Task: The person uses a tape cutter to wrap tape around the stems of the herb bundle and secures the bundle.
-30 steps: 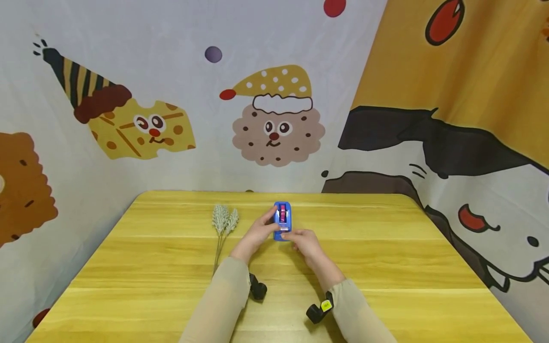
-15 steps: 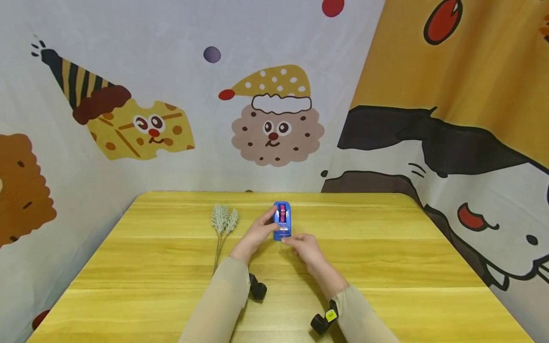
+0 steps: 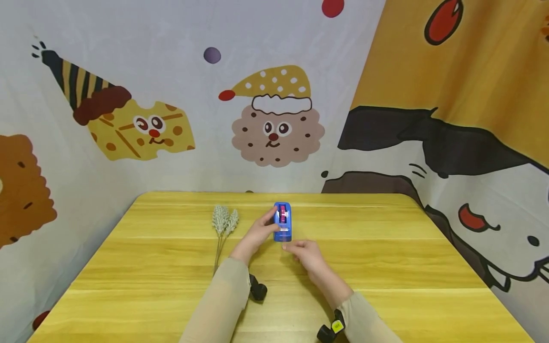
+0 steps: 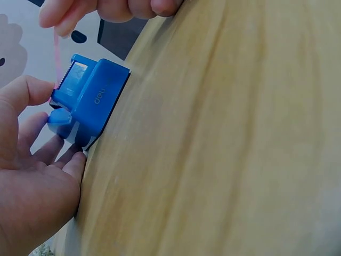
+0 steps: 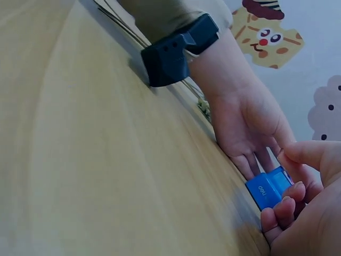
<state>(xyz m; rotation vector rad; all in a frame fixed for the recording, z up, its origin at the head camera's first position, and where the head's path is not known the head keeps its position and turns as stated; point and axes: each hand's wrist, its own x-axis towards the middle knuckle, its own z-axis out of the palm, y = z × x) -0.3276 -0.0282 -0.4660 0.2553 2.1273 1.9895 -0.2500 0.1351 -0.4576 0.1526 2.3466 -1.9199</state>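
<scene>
A blue tape dispenser with a pink roll of tape stands on the table. From its left side my left hand grips it, fingers at the far part and thumb by the cutter end. In the left wrist view, the toothed cutter edge faces the thumb, and a thin pinkish strip of tape stretches from there. My right hand pinches the strip's end between thumb and forefinger, a little way in front of the dispenser. Its other fingers are curled in the right wrist view.
Pale dried flower stems lie on the wooden table to the left, partly behind the left sleeve. A cartoon-printed cloth hangs behind the table. Black cameras sit at both wrists.
My right hand has drawn back from the dispenser toward my body, lengthening the pulled strip of tape. The left hand and the dispenser have stayed in place.
</scene>
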